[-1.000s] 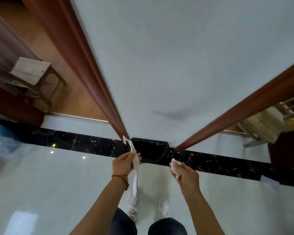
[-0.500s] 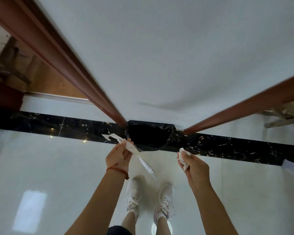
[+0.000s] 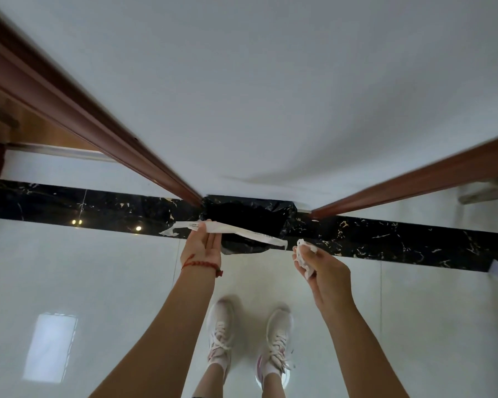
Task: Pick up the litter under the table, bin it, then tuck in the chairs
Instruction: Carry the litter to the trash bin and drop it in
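A bin lined with a black bag (image 3: 247, 222) stands on the floor against the white wall, straight ahead of me. My left hand (image 3: 203, 245) pinches a long white paper strip (image 3: 242, 230) that stretches sideways across the bin's front rim. My right hand (image 3: 316, 262) is closed on a crumpled white tissue (image 3: 304, 255), just right of the bin and a little nearer to me. No table or chair seat shows fully in this view.
Brown wooden door frames (image 3: 104, 133) run along both sides of the white wall (image 3: 270, 96). A black marble band (image 3: 69, 205) crosses the glossy white floor. My two white shoes (image 3: 222, 328) stand below. A pale wooden furniture leg (image 3: 483, 192) shows at right.
My view tilted further down and closer to the bin. My left hand turned the paper strip from hanging down to lying level over the bin's rim. The right hand stayed closed on the tissue.
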`<state>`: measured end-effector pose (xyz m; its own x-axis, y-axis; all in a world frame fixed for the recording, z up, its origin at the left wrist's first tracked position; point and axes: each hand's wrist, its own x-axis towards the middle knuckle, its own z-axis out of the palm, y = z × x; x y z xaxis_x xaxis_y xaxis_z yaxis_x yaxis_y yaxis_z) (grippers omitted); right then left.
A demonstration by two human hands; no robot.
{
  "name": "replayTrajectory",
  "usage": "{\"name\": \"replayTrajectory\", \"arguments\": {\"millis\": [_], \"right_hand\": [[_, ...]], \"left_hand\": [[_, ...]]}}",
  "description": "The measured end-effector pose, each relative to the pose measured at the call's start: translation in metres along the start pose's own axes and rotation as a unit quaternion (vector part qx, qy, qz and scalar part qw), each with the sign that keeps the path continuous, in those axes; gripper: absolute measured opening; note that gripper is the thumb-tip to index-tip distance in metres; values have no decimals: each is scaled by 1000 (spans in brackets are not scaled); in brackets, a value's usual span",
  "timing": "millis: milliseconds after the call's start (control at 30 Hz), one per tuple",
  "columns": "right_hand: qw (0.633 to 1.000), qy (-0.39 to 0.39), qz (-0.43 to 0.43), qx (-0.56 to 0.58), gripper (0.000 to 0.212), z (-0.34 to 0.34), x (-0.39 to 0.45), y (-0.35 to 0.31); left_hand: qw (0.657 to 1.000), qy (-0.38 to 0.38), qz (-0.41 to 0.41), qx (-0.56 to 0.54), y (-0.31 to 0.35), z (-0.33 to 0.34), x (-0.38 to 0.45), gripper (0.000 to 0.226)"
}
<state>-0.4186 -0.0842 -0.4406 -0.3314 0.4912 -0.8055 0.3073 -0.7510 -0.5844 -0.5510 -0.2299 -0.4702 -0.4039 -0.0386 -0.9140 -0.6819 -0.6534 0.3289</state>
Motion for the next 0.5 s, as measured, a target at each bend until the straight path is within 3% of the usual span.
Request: {"name": "replayTrajectory", "arguments": {"millis": [233, 300, 500], "right_hand": [[999, -10, -22, -23, 8, 5, 25, -6], [999, -12, -24, -25, 8, 6, 28, -5], [999, 5, -12, -52, 11, 6, 29, 4]], "left_hand": [[1000, 3, 9, -5, 0, 18, 21, 9], [1000, 9, 15, 10, 1, 19, 26, 21], [986, 44, 13, 161, -1, 4, 25, 35]]}}
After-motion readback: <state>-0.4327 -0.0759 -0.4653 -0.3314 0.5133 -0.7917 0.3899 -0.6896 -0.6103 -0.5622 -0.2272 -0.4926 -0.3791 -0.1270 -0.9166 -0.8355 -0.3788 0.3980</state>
